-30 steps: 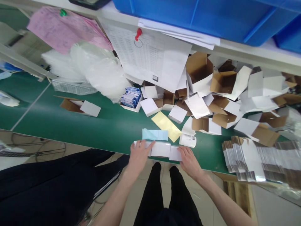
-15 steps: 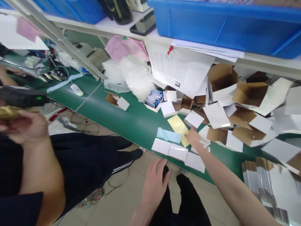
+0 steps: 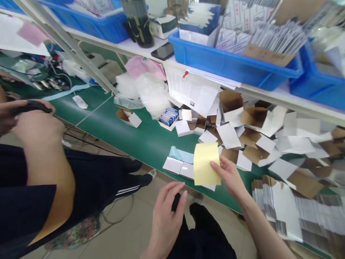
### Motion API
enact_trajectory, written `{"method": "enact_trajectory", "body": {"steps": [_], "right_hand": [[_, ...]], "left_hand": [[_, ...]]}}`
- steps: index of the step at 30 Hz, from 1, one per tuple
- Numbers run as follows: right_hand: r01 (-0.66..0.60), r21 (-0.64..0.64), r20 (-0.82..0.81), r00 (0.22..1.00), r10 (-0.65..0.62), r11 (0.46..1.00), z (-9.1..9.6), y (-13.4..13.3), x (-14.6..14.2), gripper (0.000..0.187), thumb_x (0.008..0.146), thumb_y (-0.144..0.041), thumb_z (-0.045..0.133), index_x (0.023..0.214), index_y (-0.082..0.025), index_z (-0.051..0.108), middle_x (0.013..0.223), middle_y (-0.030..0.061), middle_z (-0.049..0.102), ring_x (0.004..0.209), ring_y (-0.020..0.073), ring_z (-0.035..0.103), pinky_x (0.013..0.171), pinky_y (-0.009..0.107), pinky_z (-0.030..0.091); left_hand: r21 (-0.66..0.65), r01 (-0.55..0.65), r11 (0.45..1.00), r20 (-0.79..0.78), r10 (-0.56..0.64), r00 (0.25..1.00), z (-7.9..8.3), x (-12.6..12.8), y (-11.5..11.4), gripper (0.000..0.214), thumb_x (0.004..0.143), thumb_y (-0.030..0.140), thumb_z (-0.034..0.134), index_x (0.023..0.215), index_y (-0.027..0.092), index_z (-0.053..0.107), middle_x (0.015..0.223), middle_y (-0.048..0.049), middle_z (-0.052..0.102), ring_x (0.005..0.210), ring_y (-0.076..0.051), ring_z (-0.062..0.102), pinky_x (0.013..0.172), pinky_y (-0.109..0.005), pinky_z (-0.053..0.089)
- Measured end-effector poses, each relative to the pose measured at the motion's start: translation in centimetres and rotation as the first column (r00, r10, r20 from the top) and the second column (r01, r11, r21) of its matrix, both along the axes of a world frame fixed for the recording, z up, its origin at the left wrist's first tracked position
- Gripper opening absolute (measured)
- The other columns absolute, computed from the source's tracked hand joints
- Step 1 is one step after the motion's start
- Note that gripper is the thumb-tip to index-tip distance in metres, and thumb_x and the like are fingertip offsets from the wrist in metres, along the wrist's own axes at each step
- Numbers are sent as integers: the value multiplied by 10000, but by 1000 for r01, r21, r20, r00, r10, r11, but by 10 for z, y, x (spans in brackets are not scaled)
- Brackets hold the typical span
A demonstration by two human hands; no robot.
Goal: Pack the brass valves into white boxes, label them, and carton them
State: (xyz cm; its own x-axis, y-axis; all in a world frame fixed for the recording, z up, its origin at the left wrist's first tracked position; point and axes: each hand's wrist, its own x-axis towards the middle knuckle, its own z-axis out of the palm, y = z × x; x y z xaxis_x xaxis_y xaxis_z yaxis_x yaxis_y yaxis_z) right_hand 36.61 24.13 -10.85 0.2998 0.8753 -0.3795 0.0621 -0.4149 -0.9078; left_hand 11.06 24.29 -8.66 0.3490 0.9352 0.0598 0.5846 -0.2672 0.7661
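Note:
My right hand (image 3: 229,175) pinches a pale yellow sheet (image 3: 206,163) and holds it up above the near edge of the green table (image 3: 134,138). Under the sheet lies a row of small white boxes (image 3: 179,167) with a light blue sheet (image 3: 181,154) just behind them. My left hand (image 3: 167,210) hovers off the table over my lap, fingers loosely spread, holding nothing.
A heap of open white-and-brown cartons (image 3: 256,129) covers the table's right half. Flat folded cartons (image 3: 293,210) are stacked at the near right. Blue bins (image 3: 229,61) line the shelf above. A co-worker's arm (image 3: 40,144) holds a dark device at the left.
My right hand took the yellow sheet off the table and lifted it. My left hand left the white boxes and drew back over my lap. The view swung up and left.

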Motion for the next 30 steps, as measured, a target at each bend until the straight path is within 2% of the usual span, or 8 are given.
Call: {"method": "enact_trajectory", "body": {"steps": [3,5,9,11,14,16,21,30], "right_hand": [[142,85,-431,898,-92,986,37,-36,-18,361,954,-491,676,1192,-239,576,1035,83,793,805,244,757,703,362,597],[198,88,-499,857,-129,976,53,-53,-24,328,949,-454,703,1167,-253,562,976,56,797,756,227,756,666,341,596],[180,101,-470,876,-113,978,69,-73,-22,332,943,-432,717,1155,-258,530,951,40,792,738,210,751,659,320,594],[172,112,-399,910,-114,979,71,-81,-21,454,933,-424,728,1282,-273,480,987,42,789,783,205,749,688,311,594],[206,139,-264,950,-164,969,68,-93,-20,845,937,-391,724,1564,-336,161,1040,37,783,868,211,749,778,344,599],[167,165,-163,977,-140,972,63,-100,-19,917,951,-369,701,1609,-357,62,1098,44,770,949,218,741,865,376,586],[14,131,7,1000,-15,991,46,-115,-19,411,968,-389,669,1343,-301,527,1056,40,754,942,219,706,845,343,543],[-11,46,-133,991,17,999,41,-123,-31,247,1010,-475,593,1127,-260,554,785,-24,667,668,145,542,607,259,379]], "left_hand": [[207,136,969,23,-144,989,29,34,13,387,969,230,650,1349,278,591,1353,-77,582,1284,-244,542,1100,-443,494],[241,226,944,7,-235,972,38,49,16,409,971,228,652,1371,265,574,1357,-79,581,1298,-246,515,1119,-444,463],[158,303,940,19,-309,951,39,63,8,380,997,229,612,1373,278,585,1301,-59,606,1253,-225,518,1080,-402,474],[131,309,942,37,-316,948,37,66,2,353,999,224,608,1347,290,611,1257,-50,617,1219,-217,529,1053,-388,481],[93,311,946,75,-318,945,34,71,-6,291,994,224,620,1275,288,654,1198,-42,627,1174,-204,551,1017,-368,491],[64,310,949,112,-315,942,31,73,-11,238,986,221,632,1213,276,678,1161,-38,631,1141,-192,570,989,-348,502],[62,276,959,126,-282,951,23,67,-26,166,961,189,668,1103,258,716,1082,-23,643,1040,-162,615,912,-313,522],[314,212,925,46,-238,970,14,47,-49,338,859,62,756,1124,270,750,1017,-13,707,966,-168,630,862,-347,527]]}}
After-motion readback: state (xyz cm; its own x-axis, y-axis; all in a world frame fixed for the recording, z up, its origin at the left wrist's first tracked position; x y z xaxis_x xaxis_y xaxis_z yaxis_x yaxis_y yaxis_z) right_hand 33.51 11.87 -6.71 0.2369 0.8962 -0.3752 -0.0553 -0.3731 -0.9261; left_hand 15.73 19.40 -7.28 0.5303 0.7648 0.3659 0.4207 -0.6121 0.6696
